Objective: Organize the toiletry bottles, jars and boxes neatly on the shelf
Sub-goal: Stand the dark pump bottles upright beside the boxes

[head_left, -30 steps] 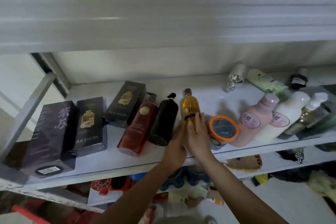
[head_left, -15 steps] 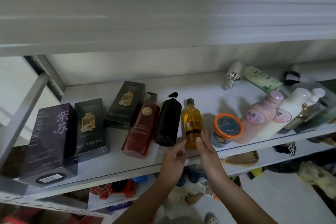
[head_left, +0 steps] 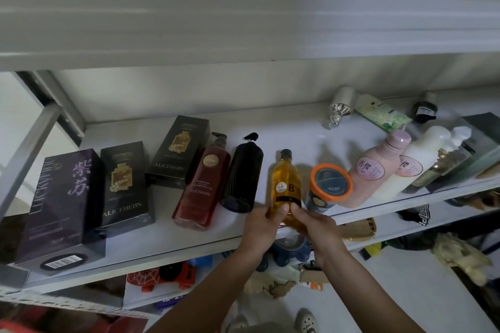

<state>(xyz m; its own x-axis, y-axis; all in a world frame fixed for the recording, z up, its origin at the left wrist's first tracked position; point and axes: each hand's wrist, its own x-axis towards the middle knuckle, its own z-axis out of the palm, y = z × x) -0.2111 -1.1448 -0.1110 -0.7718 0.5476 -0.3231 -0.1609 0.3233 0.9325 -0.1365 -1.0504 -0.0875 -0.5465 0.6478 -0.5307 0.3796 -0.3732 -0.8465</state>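
Observation:
An amber bottle (head_left: 286,184) with a black cap stands near the front of the white shelf (head_left: 162,238). My left hand (head_left: 261,227) and my right hand (head_left: 315,227) both grip its lower end, thumbs on its front. To its left stand a black pump bottle (head_left: 242,178), a red pump bottle (head_left: 201,186) and three dark boxes (head_left: 123,184). To its right are an orange-lidded jar (head_left: 330,184), a pink bottle (head_left: 374,170) and a white bottle (head_left: 414,162).
At the back right lie a silver-capped bottle (head_left: 339,108), a green tube (head_left: 382,116) and a small dark jar (head_left: 424,111). A gold-trimmed pump bottle (head_left: 443,162) and a dark box (head_left: 481,130) crowd the right end. Another shelf board (head_left: 243,21) hangs overhead; clutter lies below.
Half a second ago both hands were off the amber bottle with fingers spread; now they hold its base again. The bottle sits slightly further right of the black bottle.

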